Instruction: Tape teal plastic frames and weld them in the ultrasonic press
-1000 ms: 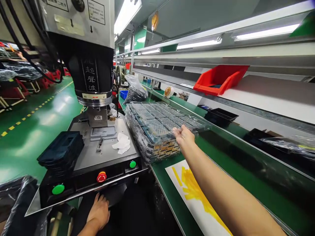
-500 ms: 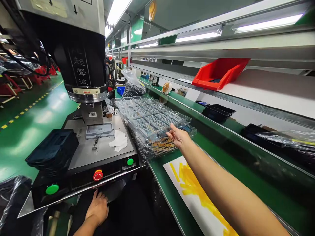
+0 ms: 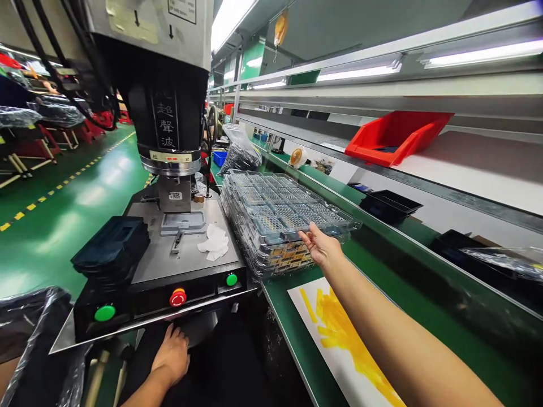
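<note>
A stack of clear plastic blister trays holding small yellow-brown parts stands on the green bench. My right hand reaches out to its near right corner, fingers under the rim of the top clear tray and thumb at its edge. That tray lies almost level on the stack. My left hand rests low, below the front edge of the ultrasonic welding machine, its fingers spread flat on a dark surface and holding nothing.
The machine's base plate carries a grey fixture, white paper scraps and a stack of dark trays; green and red buttons line its front. A white sheet with yellow paint lies on the bench. Red bin and black trays sit behind.
The top clear tray, lifted and shifted left half a second ago, has come back down over the stack. My right hand moved with it. My left hand has stayed put.
</note>
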Action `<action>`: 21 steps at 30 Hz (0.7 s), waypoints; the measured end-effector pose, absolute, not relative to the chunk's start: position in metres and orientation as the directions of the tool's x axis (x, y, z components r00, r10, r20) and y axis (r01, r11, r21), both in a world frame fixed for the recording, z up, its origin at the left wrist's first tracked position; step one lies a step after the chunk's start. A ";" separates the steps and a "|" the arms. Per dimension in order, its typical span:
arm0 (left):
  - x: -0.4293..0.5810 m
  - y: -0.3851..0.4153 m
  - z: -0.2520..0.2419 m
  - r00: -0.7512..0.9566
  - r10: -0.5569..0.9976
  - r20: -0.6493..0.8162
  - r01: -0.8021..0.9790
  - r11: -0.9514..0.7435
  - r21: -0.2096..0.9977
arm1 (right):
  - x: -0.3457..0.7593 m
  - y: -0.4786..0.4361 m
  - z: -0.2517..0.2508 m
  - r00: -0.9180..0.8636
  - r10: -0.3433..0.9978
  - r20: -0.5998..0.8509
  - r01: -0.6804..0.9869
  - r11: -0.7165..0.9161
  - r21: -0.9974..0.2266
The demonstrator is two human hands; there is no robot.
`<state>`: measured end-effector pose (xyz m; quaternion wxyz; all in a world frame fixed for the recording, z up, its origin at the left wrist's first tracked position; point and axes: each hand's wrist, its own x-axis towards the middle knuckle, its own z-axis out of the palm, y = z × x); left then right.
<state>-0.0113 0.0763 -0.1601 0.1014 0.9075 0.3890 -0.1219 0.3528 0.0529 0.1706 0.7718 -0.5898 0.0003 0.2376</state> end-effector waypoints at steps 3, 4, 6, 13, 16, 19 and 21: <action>-0.011 0.076 -0.161 0.665 0.688 -0.292 0.736 -0.669 0.100 | 0.352 0.054 0.173 0.880 0.389 -0.273 -0.365 0.186 -0.912; -0.011 0.076 -0.162 0.664 0.689 -0.289 0.738 -0.667 0.104 | 0.351 0.055 0.173 0.878 0.395 -0.269 -0.362 0.184 -0.914; -0.011 0.076 -0.162 0.662 0.694 -0.281 0.741 -0.663 0.108 | 0.350 0.055 0.175 0.877 0.399 -0.267 -0.357 0.170 -0.919; -0.012 0.077 -0.161 0.666 0.692 -0.277 0.738 -0.666 0.112 | 0.349 0.050 0.179 0.854 0.411 -0.319 -0.343 -0.018 -0.939; -0.011 0.077 -0.163 0.668 0.690 -0.278 0.736 -0.667 0.112 | 0.351 0.047 0.180 0.840 0.426 -0.337 -0.325 -0.104 -0.940; -0.011 0.078 -0.166 0.672 0.690 -0.270 0.733 -0.671 0.111 | 0.355 0.044 0.179 0.841 0.419 -0.342 -0.317 -0.131 -0.939; -0.010 0.078 -0.167 0.673 0.690 -0.267 0.732 -0.672 0.109 | 0.357 0.041 0.177 0.838 0.420 -0.350 -0.315 -0.152 -0.937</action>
